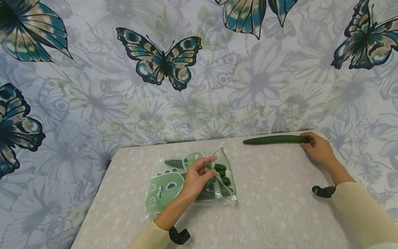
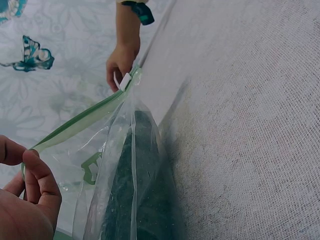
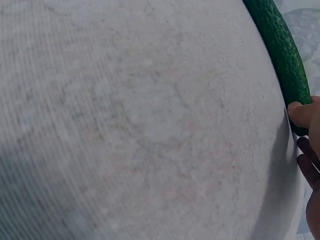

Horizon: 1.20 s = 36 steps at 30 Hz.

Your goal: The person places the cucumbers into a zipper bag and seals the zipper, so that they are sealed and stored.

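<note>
While the left hand (image 1: 196,178) pinches the bag (image 1: 163,192), the right hand (image 1: 319,150) grips the cucumber (image 1: 273,139) by one end

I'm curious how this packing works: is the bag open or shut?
Open: in the head view, the bag has the two edges of its mouth spread apart, the left hand pinching one.
</note>
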### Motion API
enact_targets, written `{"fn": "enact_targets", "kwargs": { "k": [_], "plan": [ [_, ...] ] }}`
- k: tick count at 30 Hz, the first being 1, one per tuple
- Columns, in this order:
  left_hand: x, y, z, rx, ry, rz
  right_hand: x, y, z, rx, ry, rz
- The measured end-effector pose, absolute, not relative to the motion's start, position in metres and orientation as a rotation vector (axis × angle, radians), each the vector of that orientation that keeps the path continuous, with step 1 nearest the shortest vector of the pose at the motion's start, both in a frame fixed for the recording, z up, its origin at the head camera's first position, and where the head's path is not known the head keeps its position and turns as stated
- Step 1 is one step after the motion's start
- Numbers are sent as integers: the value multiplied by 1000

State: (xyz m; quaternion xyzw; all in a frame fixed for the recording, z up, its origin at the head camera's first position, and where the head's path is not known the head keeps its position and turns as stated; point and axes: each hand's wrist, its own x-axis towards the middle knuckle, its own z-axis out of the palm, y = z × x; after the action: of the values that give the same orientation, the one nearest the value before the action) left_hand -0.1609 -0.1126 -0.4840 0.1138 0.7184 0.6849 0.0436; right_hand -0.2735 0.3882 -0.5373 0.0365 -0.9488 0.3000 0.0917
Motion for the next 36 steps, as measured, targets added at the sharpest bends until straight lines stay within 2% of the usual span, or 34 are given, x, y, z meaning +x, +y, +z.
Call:
{"fn": "enact_targets", "kwargs": {
  "k": [5, 12, 21, 24, 31, 36],
  "plan": [
    [-162, -112, -483, 372, 2197, 2103, -272, 389, -534, 107, -2816, 917],
    [-161, -112, -483, 373, 2186, 2099, -264, 397, -524, 250, -2807, 950],
    [-158, -114, -482, 354, 2185, 2102, -237, 393, -509, 114, -2782, 1264],
    [-158, -114, -482, 347, 2185, 2103, -226, 392, -510, 31, -2710, 1461],
    [-158, -114, -482, 347, 2175, 2107, -212, 385, -515, -65, -2096, 2291],
    [-158, -113, -482, 346, 2178, 2108, -208, 376, -517, -125, -1888, 2436]
  ]
}}
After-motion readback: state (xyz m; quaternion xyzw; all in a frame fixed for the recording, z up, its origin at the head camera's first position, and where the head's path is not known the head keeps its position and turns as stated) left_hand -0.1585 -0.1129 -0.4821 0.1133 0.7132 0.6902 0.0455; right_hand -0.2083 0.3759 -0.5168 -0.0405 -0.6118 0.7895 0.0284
